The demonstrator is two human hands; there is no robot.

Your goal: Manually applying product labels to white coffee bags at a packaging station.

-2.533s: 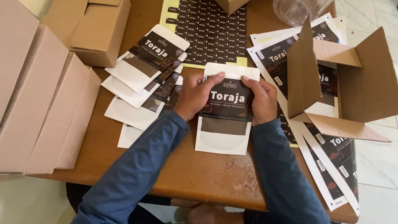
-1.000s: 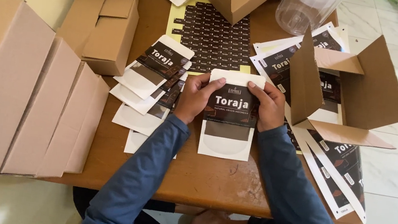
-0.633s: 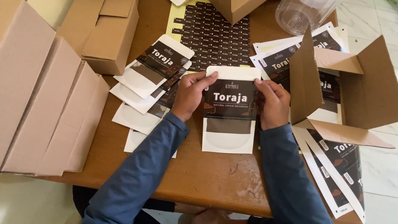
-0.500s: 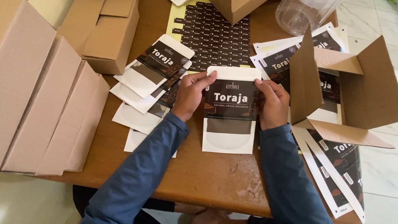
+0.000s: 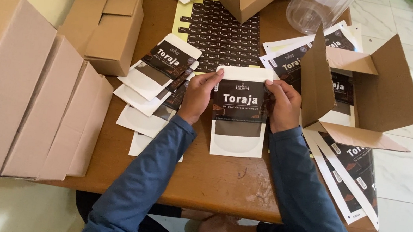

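A brown wooden table [image 5: 199,178] carries the work; a white pouch with a dark label [image 5: 239,116] lies flat near its middle; a fanned stack of like pouches [image 5: 154,91] lies to the left; a yellow sheet of dark stickers [image 5: 219,33] lies behind; an open cardboard box [image 5: 372,94] stands on label sheets [image 5: 351,176] at the right edge; a closed carton [image 5: 104,27] sits at the left.

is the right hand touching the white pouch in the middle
Touching. The head view shows the right hand with its fingers laid on the white pouch's right edge; no gap shows.
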